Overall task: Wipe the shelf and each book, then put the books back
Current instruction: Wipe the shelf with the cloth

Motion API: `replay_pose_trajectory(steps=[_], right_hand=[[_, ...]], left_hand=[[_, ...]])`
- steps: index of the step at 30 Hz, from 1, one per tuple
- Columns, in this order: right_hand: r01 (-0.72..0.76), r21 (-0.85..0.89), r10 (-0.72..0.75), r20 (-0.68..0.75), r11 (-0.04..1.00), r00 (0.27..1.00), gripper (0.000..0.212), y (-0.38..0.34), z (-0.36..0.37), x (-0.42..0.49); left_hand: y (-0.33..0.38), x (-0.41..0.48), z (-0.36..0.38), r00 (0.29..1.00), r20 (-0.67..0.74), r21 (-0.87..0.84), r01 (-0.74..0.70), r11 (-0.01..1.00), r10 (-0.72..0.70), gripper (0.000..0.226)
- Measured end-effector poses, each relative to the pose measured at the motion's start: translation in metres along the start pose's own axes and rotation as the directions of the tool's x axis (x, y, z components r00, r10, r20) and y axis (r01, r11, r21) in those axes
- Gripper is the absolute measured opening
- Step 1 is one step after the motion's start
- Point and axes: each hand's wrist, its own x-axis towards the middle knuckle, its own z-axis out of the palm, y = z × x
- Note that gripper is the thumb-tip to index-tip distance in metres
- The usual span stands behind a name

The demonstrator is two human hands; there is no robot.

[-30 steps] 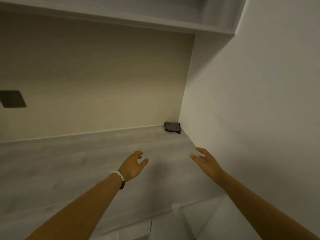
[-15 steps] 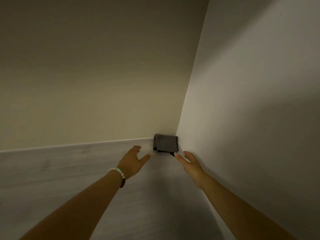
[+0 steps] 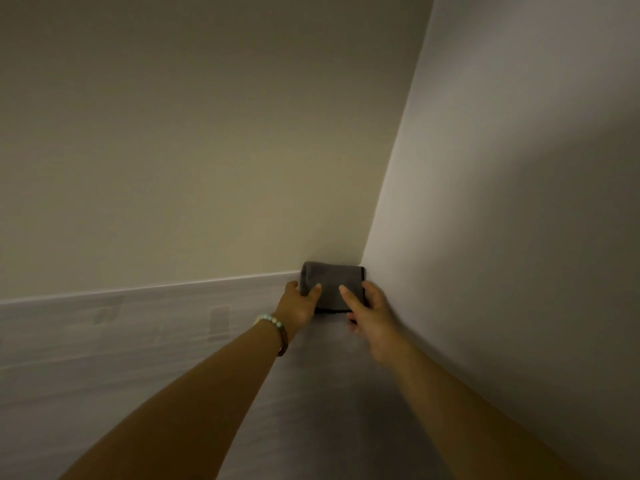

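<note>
A folded dark grey cloth (image 3: 330, 280) lies in the far right corner of the pale grey wood-grain shelf (image 3: 138, 341), against the beige back wall. My left hand (image 3: 299, 303) holds the cloth's left edge, thumb on top and fingers round the side. My right hand (image 3: 367, 311) holds its right edge, thumb laid across the top and fingers curled beside it. No books are in view.
The white side wall (image 3: 519, 237) rises right beside my right hand. The beige back wall (image 3: 190, 150) closes the far side of the shelf. A beaded bracelet (image 3: 273, 322) is on my left wrist.
Both hands reached forward across the shelf into the corner and took hold of the cloth. The view moved closer; the upper shelf and the dark wall patch dropped out of sight.
</note>
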Motion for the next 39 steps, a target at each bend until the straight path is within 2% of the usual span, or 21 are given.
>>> replay_pose_trajectory(steps=[4, 7, 9, 12, 14, 17, 21, 25, 27, 29, 35, 37, 39], right_hand=[[-0.043, 0.071, 0.046, -0.041, 0.997, 0.998, 0.071, -0.001, -0.002, 0.008], [-0.077, 0.070, 0.081, -0.046, 0.995, 0.996, 0.057, 0.000, -0.003, 0.008], [-0.087, 0.103, 0.091, -0.032, 0.991, 0.995, 0.042, -0.002, -0.003, 0.003], [-0.116, 0.174, 0.109, 0.054, 0.978, 0.993, 0.030, -0.011, 0.000, -0.018], [-0.114, 0.257, 0.071, 0.172, 0.960, 0.983, 0.031, -0.023, 0.004, -0.043], [-0.117, 0.369, 0.000, 0.302, 0.922, 0.953, 0.034, -0.052, 0.011, -0.087], [-0.074, 0.337, -0.054, 0.355, 0.939, 0.933, 0.035, -0.104, 0.024, -0.149], [0.030, 0.293, -0.146, 0.385, 0.956, 0.911, 0.039, -0.168, 0.041, -0.222], [0.040, 0.290, -0.178, 0.468, 0.956, 0.865, 0.039, -0.199, 0.052, -0.263], [0.037, 0.282, -0.201, 0.579, 0.959, 0.790, 0.041, -0.228, 0.065, -0.302], [0.074, 0.313, -0.296, 0.759, 0.947, 0.580, 0.054, -0.297, 0.132, -0.412], [0.112, 0.338, -0.342, 0.762, 0.934, 0.551, 0.050, -0.315, 0.158, -0.447], [0.142, 0.360, -0.375, 0.742, 0.922, 0.556, 0.045, -0.328, 0.180, -0.477]], left_hand=[[-0.009, 0.017, -0.001, 0.995, -0.072, 0.118, -0.059, 0.991, 0.068, 0.050], [-0.015, 0.017, -0.001, 0.987, -0.071, 0.175, -0.128, 0.976, 0.142, 0.033], [-0.014, 0.009, -0.002, 0.973, -0.100, 0.136, -0.193, 0.972, 0.208, 0.018], [-0.008, -0.016, -0.009, 0.950, -0.157, -0.031, -0.276, 0.961, 0.268, 0.021], [0.000, -0.037, -0.019, 0.938, -0.188, -0.128, -0.318, 0.940, 0.291, 0.027], [0.019, -0.077, -0.042, 0.898, -0.229, -0.103, -0.406, 0.908, 0.376, 0.032], [0.060, -0.148, -0.085, 0.861, -0.259, -0.060, -0.467, 0.882, 0.438, 0.037], [0.105, -0.236, -0.138, 0.869, -0.203, -0.128, -0.481, 0.867, 0.452, 0.021], [0.123, -0.282, -0.165, 0.831, -0.248, -0.111, -0.535, 0.838, 0.498, 0.020], [0.142, -0.326, -0.195, 0.777, -0.296, -0.062, -0.596, 0.800, 0.556, 0.024], [0.185, -0.444, -0.300, 0.564, -0.390, 0.134, -0.747, 0.651, 0.728, 0.033], [0.192, -0.475, -0.333, 0.495, -0.417, 0.194, -0.771, 0.607, 0.762, 0.033], [0.197, -0.500, -0.363, 0.470, -0.410, 0.234, -0.774, 0.588, 0.782, 0.033]])
